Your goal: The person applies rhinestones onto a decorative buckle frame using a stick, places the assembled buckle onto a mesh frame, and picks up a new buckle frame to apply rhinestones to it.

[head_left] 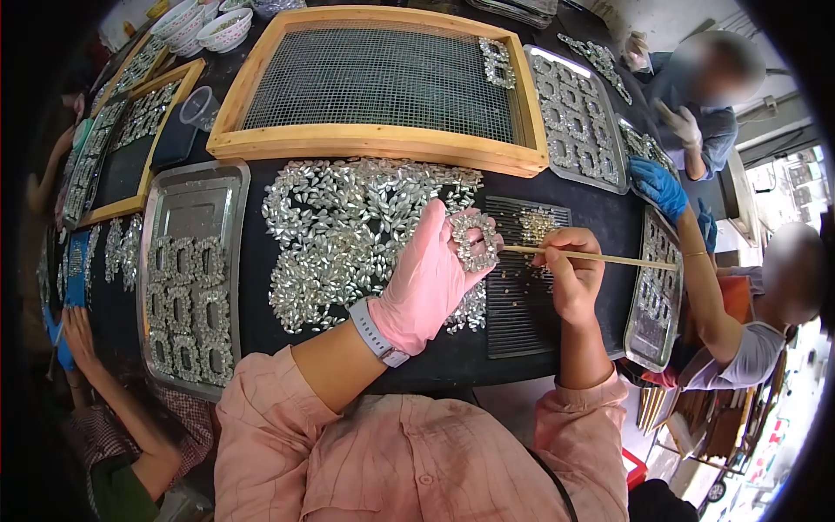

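My left hand, in a pink glove, holds a rhinestone buckle with an open centre, its fingers closed around the back. My bare right hand pinches a thin wooden stick, whose left tip meets the buckle's right edge. Beneath my right hand lies a black ribbed board with small gold beads on it. Loose silver stones are spread over the black table to the left of my left hand.
A wood-framed mesh screen stands at the back. Metal trays of buckles lie at left and right. Bowls and a plastic cup are at back left. Co-workers' blue-gloved hands reach in at right; another person's arm is at left.
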{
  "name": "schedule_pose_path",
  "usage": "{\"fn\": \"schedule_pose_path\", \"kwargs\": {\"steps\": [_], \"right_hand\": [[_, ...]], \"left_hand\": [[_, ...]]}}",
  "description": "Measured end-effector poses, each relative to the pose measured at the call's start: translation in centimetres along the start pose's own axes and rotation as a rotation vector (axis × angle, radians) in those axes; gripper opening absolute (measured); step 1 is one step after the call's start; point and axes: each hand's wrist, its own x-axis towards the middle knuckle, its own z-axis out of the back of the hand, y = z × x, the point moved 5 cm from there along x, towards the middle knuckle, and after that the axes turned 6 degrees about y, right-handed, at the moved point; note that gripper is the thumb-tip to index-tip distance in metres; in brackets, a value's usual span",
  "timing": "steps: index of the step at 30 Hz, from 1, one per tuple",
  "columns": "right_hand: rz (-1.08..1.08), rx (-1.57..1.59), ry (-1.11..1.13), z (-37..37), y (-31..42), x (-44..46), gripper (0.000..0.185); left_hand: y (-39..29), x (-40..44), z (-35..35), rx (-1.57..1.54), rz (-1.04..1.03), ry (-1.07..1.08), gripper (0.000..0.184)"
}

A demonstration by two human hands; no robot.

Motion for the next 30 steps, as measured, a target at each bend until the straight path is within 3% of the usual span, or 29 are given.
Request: {"fn": "schedule_pose_path", "kwargs": {"steps": [9,22,30], "right_hand": [[0.01,-0.007,0.041,-0.4,0.0,0.0,0.011],[0.01,0.009,0.028,-0.4,0.1,0.0,0.011],[-0.052,-0.201,-0.257,2.1,-0.6,0.9,0.009]], "left_hand": [[0.2,-0.1,0.1,0.08,0.039,0.001,0.061],[0.3,-0.1,0.1,0.071,0.055,0.004,0.059],[0.2,0.0,0.3,0.073,0.025,0.033,0.058]]}}
